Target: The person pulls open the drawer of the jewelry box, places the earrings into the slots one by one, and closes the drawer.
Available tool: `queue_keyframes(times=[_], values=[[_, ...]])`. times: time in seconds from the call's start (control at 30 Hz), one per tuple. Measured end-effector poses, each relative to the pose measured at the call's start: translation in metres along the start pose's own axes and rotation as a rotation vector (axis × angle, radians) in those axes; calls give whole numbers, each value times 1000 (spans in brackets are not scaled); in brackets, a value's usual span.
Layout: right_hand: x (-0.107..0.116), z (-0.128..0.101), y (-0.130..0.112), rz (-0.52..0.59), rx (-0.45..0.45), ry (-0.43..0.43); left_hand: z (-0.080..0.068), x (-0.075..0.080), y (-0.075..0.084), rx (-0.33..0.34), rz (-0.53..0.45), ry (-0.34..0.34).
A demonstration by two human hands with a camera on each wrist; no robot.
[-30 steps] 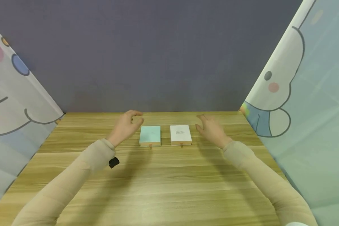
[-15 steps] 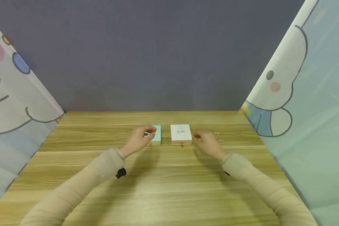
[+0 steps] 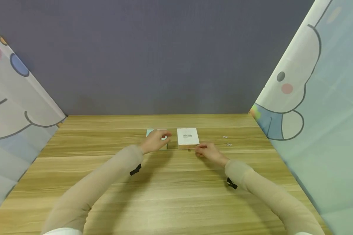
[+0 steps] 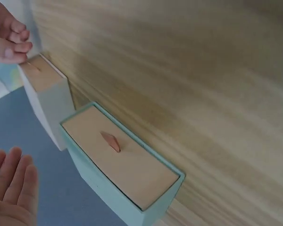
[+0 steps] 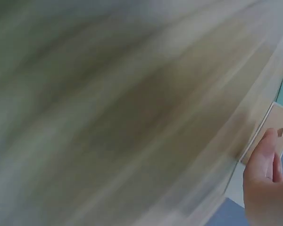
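Two small flat boxes lie side by side, near but apart, toward the far middle of the wooden surface [image 3: 176, 182]: a mint green box [image 3: 153, 132] on the left and a white box [image 3: 188, 137] with faint lettering on its lid on the right. Each has a tan front panel with a little pull tab facing the person.

The left hand [image 3: 155, 141] hangs over the mint green box and hides most of its lid in the head view; the left wrist view shows its fingers [image 4: 12, 181] straight and relaxed, holding nothing, beside the box's side wall [image 4: 99, 188], with the tab [image 4: 111, 141] in plain sight on the front. Whether the hand touches the lid cannot be told.

The right hand [image 3: 207, 152] is low at the near right corner of the white box, its fingertips just at the front panel. The right wrist view is badly blurred, but a finger [image 5: 262, 157] shows next to the tab [image 5: 280, 132]; whether the fingers pinch the tab cannot be told.

A few tiny pale items [image 3: 227, 140], too small to identify, lie on the surface well to the right of the white box
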State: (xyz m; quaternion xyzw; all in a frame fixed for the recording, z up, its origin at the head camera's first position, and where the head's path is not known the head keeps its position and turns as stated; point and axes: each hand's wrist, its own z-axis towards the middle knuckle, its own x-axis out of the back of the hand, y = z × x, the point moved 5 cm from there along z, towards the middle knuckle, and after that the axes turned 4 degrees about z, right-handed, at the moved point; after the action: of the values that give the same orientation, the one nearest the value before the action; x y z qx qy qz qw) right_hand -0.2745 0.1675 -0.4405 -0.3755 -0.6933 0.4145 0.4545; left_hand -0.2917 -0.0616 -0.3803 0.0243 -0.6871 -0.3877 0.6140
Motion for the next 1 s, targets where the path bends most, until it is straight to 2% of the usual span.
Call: queue_keyframes(times=[0.1,0.2,0.43,0.6,0.87,1.0], values=[[-5,7,6,173,-82,-2,12,-2,-1,-4,30,-9],[-11,9,9,300,-146,2,24,-5,0,-5,36,-15],[-26,10,12,506,-265,4,41,-9,-2,62,39,-57],[-30,13,12,554,-280,15,52,-12,-7,102,34,-56],[-32,18,16,579,-309,67,71,-19,-16,75,75,-74],[-33,20,15,574,-302,90,79,-23,-19,71,63,-94]])
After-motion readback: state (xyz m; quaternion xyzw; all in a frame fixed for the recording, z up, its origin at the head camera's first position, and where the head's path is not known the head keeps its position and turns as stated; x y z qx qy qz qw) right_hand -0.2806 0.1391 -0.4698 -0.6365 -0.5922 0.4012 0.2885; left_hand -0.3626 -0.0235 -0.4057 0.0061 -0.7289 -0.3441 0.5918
